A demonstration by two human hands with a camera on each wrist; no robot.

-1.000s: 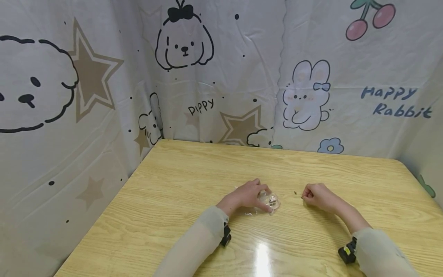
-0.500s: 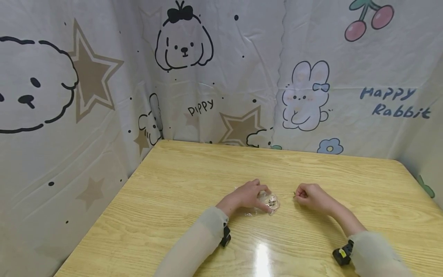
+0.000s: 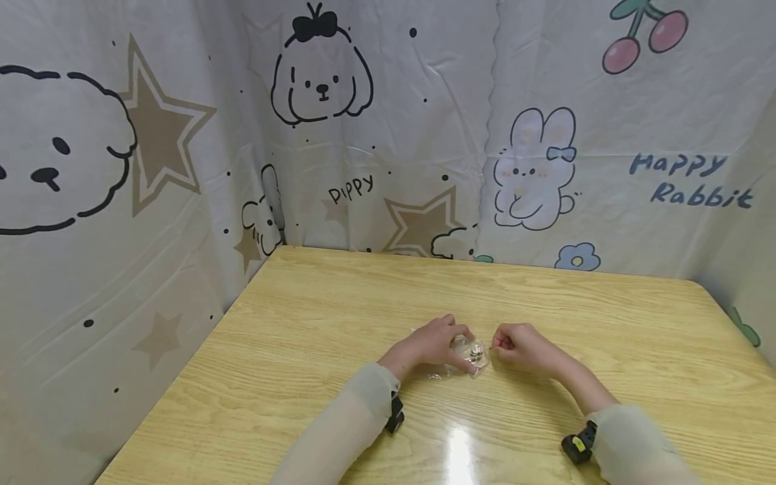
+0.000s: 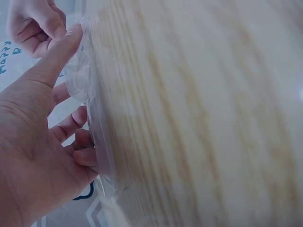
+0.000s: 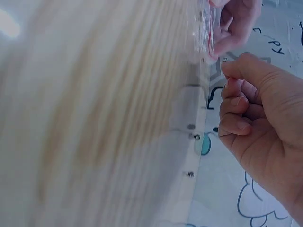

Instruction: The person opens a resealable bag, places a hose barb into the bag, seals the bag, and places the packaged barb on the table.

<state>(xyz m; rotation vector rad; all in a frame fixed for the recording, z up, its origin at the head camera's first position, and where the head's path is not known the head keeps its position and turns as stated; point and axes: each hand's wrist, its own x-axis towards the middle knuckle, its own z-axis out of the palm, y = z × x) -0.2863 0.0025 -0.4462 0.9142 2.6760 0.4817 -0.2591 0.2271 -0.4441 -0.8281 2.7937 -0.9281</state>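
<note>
"So, what's nearest to us?"

"Two pale cloth sleeves [image 3: 339, 428], and a small black camera [image 3: 395, 414] by each wrist. I guess they sit there to watch the fingers work."

"And past those?"

"The left grip [image 3: 427, 340] holds a clear, crinkly plastic packet [image 3: 464, 346] down on the yellow wood-grain desk [image 3: 339, 296]. Its thumb is on one side and its fingers are on the other. Maybe that's so the light packet can't slide, with one side left free to reach. Small shiny bits [image 3: 476, 355] show in the gap."

"Are they in the packet?"

"They look like it, but I can't be sure."

"What about the right grip [image 3: 529, 347]?"

"It pinches a tiny brownish bit [image 3: 492, 347] just beside the packet. It's too small to name. Fingertips make sense, because a whole fist would probably lose it."

"And far away?"

"A white curtain [image 3: 436, 87] with a cartoon rabbit [image 3: 535, 192] hangs behind the desk. It goes round the sides too, maybe to hide the room."
</note>
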